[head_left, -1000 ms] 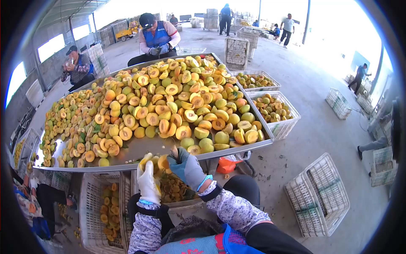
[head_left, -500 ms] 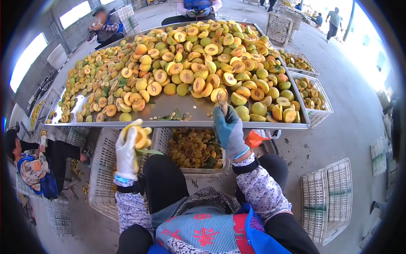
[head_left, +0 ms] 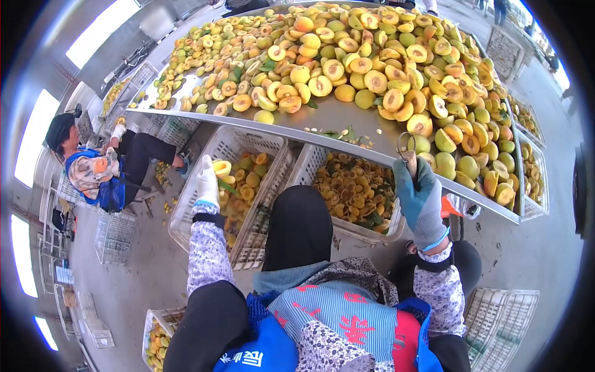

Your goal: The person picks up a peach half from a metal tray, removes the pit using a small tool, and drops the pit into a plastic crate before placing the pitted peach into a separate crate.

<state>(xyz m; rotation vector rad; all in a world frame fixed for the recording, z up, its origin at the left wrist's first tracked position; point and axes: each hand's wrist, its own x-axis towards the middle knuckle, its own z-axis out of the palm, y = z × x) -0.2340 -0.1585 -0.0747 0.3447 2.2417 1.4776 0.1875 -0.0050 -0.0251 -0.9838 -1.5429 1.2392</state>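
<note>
My left hand (head_left: 208, 183), in a white glove, is over the left crate (head_left: 181, 214). Against its fingers are pale yellow peach halves (head_left: 222, 168) and a narrow green leaf (head_left: 229, 189). The fingers partly hide each other, but they appear closed on the fruit. My right hand (head_left: 419, 197), in a grey and blue-green glove, grips a pitting tool (head_left: 409, 155) with a metal loop and a wooden handle. The tool is upright at the front edge of the metal table (head_left: 372, 133), beside the heap of halved peaches (head_left: 375, 81).
A second crate (head_left: 387, 232) of fruit pieces stands below the table edge. More filled crates line the table's right side, including one crate (head_left: 536, 201). Stacked crates (head_left: 499, 322) are at lower right. A seated person (head_left: 93, 167) works at left. Seeds and leaves (head_left: 347, 136) lie on the table.
My view has turned and tilted down, bringing the left crate's fruit into sight. My left hand has moved from the table edge to over that crate. My right hand still holds the tool.
</note>
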